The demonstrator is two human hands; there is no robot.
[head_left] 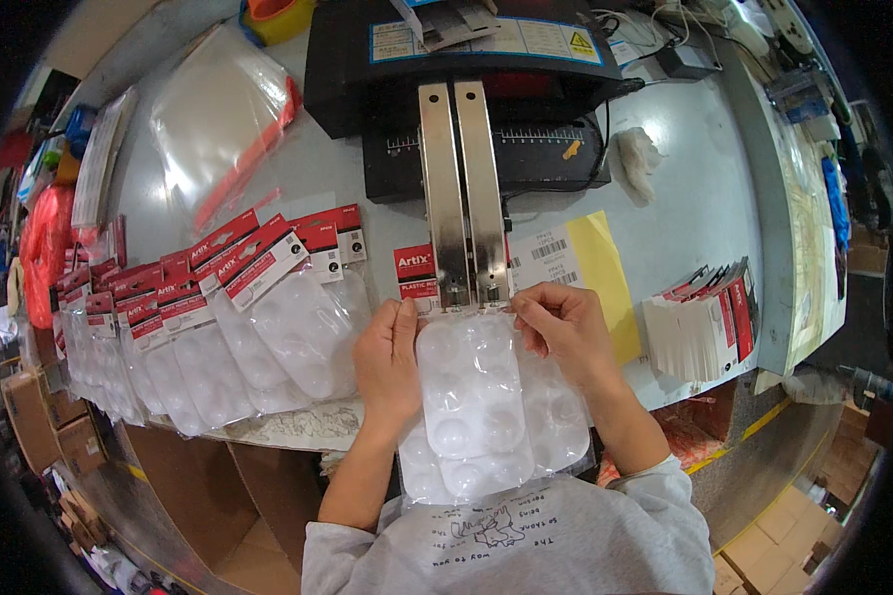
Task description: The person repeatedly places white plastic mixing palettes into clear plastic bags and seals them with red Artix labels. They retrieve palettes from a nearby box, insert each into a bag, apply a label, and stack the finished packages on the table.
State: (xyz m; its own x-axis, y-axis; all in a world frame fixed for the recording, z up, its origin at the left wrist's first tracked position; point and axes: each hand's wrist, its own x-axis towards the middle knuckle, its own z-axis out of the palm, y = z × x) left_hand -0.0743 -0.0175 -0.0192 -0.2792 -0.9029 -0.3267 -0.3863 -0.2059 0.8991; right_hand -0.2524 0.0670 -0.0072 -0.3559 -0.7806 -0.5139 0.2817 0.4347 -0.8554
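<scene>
Both hands are at the top edge of a clear plastic bag holding a white plastic palette (469,392) with round wells. My left hand (387,362) is closed, thumb and fingers pinching the bag's upper left corner. Likewise, my right hand (566,327) pinches the upper right corner with its fingers curled. Just beyond the bag's edge are the near ends of two parallel metal arms (435,188) on a black machine (342,74). Under these arms lies a red header card (414,266), partly covered. More bagged palettes (556,421) show beneath the held one, against my shirt.
Left of my hands, bagged palettes with red and white header cards (258,263) overlap in a row. Behind them lies a stack of clear bags (223,114). To the right are a yellow-edged label sheet (605,288), a stack of cards (700,327) and a crumpled white wad (638,162).
</scene>
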